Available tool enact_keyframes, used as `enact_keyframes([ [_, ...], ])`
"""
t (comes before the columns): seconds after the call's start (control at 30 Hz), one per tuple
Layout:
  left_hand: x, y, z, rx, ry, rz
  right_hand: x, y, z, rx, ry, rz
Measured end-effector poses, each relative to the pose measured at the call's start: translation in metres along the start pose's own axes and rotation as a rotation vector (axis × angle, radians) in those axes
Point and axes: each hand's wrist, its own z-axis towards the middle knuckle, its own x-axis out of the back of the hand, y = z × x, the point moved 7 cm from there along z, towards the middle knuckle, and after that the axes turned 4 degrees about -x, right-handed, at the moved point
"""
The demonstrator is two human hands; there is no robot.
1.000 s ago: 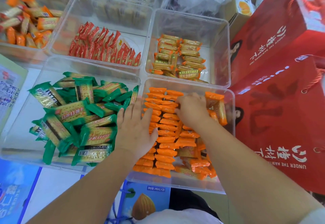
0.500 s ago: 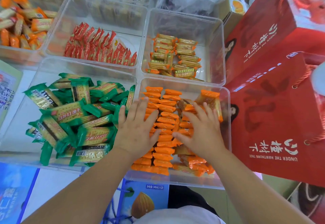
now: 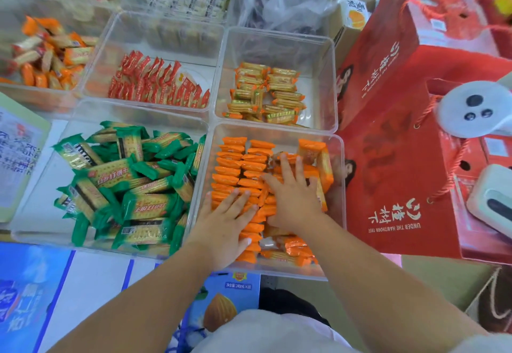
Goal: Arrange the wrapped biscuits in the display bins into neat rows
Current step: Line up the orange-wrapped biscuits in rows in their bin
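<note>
A clear bin [image 3: 336, 175] near me holds orange-wrapped biscuits [image 3: 235, 164], stacked in two neat rows on its left side and loose on its right. My left hand [image 3: 225, 222] lies flat, fingers spread, on the near end of the left rows. My right hand [image 3: 293, 195] lies flat on the biscuits in the middle of the bin, fingers apart and pointing away from me. Neither hand grips a biscuit. A few orange packets [image 3: 315, 153] stand upright at the far right corner.
A bin of loose green-wrapped biscuits [image 3: 124, 183] sits to the left. Behind are bins of red packets [image 3: 155, 84], gold-orange packets [image 3: 266, 92] and mixed orange packets [image 3: 50, 53]. Red gift bags [image 3: 401, 136] press against the right side. Blue cartons [image 3: 27, 291] lie in front.
My right hand slid from the far part of the bin toward me, then flattened on the middle biscuits. My left hand moved nearer along the left rows. The camera shifted slightly.
</note>
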Motion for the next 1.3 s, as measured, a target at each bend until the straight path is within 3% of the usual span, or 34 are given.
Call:
enact_keyframes([
  [0.17,0.006,-0.001,-0.014,0.055,0.024,0.040,0.005,0.009,0.008,-0.122,-0.058,0.071],
  [0.4,0.009,-0.021,-0.057,0.232,0.224,-0.040,0.018,0.024,0.005,-0.098,0.093,0.111],
  [0.8,-0.008,-0.031,-0.059,0.268,0.239,-0.164,0.004,0.018,0.011,-0.116,0.153,0.115],
  [1.3,-0.006,-0.029,-0.061,0.211,0.355,-0.209,0.100,0.042,-0.032,-0.120,0.473,1.039],
])
